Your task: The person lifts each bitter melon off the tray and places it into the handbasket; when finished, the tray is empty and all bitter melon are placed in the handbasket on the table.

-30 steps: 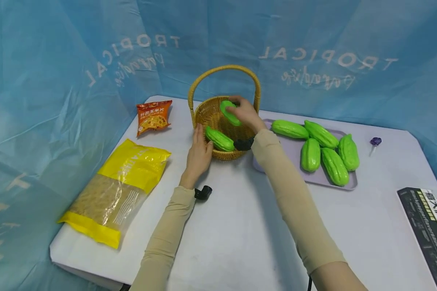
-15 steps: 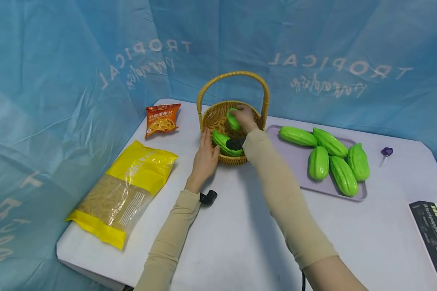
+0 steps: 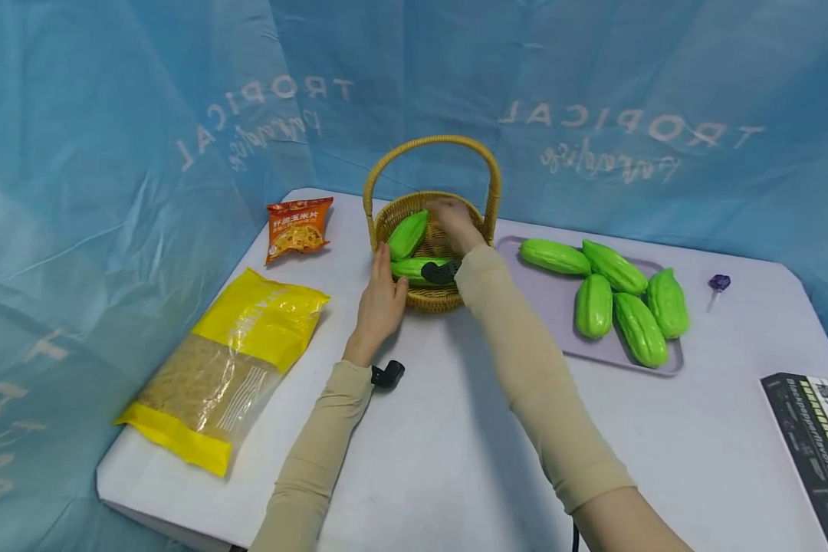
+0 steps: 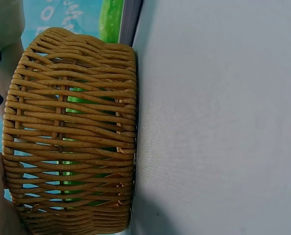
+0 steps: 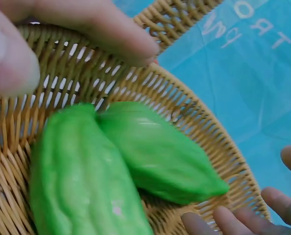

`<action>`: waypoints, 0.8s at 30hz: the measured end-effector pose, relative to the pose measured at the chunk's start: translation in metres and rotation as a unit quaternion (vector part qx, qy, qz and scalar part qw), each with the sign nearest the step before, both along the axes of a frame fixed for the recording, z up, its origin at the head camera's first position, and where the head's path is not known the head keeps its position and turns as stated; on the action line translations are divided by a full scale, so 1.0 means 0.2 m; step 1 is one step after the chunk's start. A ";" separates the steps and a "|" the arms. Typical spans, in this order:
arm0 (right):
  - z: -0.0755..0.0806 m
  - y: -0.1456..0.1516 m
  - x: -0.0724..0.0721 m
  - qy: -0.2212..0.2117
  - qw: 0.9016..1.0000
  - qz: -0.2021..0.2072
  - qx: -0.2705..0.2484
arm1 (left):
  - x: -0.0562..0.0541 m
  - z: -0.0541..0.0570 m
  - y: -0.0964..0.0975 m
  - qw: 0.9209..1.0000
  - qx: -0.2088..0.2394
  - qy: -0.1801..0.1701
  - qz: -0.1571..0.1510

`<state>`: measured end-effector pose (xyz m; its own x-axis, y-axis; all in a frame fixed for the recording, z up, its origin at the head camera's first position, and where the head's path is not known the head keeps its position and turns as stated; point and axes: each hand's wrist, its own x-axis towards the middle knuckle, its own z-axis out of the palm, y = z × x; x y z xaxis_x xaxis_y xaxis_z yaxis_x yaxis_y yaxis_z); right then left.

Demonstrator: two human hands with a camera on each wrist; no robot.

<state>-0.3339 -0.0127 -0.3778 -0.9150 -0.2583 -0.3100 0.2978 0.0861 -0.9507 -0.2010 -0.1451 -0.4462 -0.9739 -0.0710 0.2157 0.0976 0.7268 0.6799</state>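
Observation:
A wicker basket (image 3: 433, 303) with a tall hoop handle stands at the back middle of the table. Two bright green ridged gourds lie inside; one gourd (image 3: 409, 234) slants toward the left rim and another gourd (image 3: 411, 268) lies across the front. My left hand (image 3: 378, 308) rests against the basket's left front side with straight fingers. Inside the basket, my right hand (image 3: 455, 222) is above the bottom, and the right wrist view shows its fingers (image 5: 121, 34) apart with nothing between them. The left wrist view shows the basket's woven wall (image 4: 72, 132), green glimpsed through the gaps.
Right of the basket, a lilac tray (image 3: 552, 295) bears several more green gourds (image 3: 594, 307). A purple lollipop (image 3: 719, 284) and a black box (image 3: 810, 452) lie further right. On the left are an orange snack packet (image 3: 298, 228) and a large yellow bag (image 3: 228, 364).
My right hand has lowered the gourd into the basket and let go of it; the gourd now leans at the left. The left hand stays at the basket.

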 end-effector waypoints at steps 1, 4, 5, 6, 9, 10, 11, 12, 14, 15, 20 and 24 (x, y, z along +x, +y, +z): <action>0.01 0.00 0.00 -0.003 1.000 0.006 0.000 | 0.00 0.00 0.00 1.000 0.000 -0.002 0.001; 0.04 0.01 0.02 0.011 0.999 0.038 0.024 | 0.00 0.00 -0.01 1.000 0.000 -0.006 0.003; 0.05 0.02 0.03 0.018 0.998 0.051 0.035 | 0.01 0.00 -0.01 1.000 0.003 -0.007 0.003; 0.06 0.02 0.03 0.024 0.996 0.067 0.046 | 0.01 0.00 -0.01 1.000 0.004 -0.007 0.003; 0.07 0.04 0.04 0.057 0.986 0.125 0.099 | 0.01 0.00 0.00 1.000 0.005 -0.005 0.000; 0.08 0.05 0.05 0.073 0.978 0.148 0.126 | 0.01 0.00 0.00 1.000 0.005 -0.006 -0.002; 0.09 0.06 0.06 0.091 0.969 0.171 0.154 | 0.01 0.00 0.00 1.000 0.005 -0.007 -0.002; 0.10 0.07 0.06 0.109 0.959 0.191 0.179 | 0.01 0.00 0.00 1.000 0.004 -0.008 -0.003; 0.11 0.10 0.09 0.147 0.938 0.223 0.220 | 0.01 0.00 0.00 1.000 0.002 -0.011 -0.002; 0.12 0.12 0.10 0.166 0.929 0.233 0.236 | 0.01 0.00 0.00 1.000 0.002 -0.011 -0.001; 0.15 0.23 0.16 0.228 0.909 0.243 0.249 | 0.01 0.01 0.00 1.000 0.000 -0.008 -0.001; 0.18 0.35 0.23 0.239 0.913 0.245 0.224 | 0.00 0.02 0.01 1.000 0.000 0.000 -0.007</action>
